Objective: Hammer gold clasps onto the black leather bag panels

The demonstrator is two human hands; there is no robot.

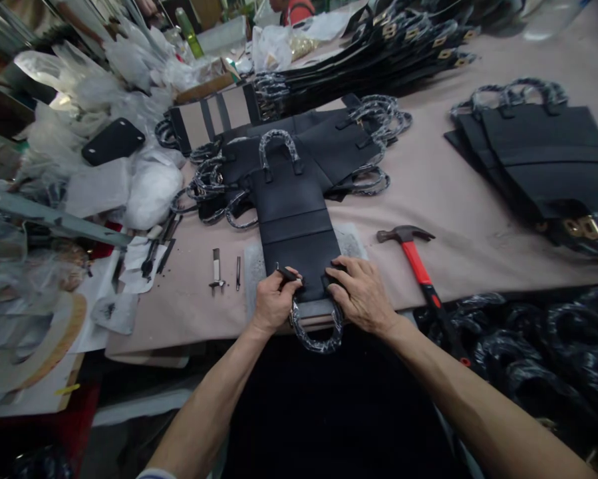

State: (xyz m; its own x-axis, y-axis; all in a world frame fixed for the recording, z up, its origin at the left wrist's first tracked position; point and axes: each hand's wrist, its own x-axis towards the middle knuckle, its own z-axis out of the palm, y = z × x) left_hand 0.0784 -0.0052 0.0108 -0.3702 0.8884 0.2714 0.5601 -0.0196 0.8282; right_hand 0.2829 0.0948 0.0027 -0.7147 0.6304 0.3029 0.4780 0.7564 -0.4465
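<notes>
A black leather bag panel (299, 233) lies lengthwise before me, its near end on a grey slab (253, 266). One plastic-wrapped handle (279, 136) is fixed at its far end. A second wrapped handle (318, 346) hangs in a loop over the table's near edge. My left hand (273, 299) pinches a dark tab at this handle's left end; the fingers partly hide it. My right hand (361, 293) has thumb and fingers closed around the right end tab, against the panel. To the right lies a claw hammer (416, 259) with a red and black grip.
Left of the slab lie a small metal tool (216, 269) and a thin punch (238, 273). More black panels with wrapped handles (343, 143) spread behind, and another stack (543, 146) lies right. Plastic bags (149, 189) crowd the left. Wrapped handles (508, 346) fill the space below right.
</notes>
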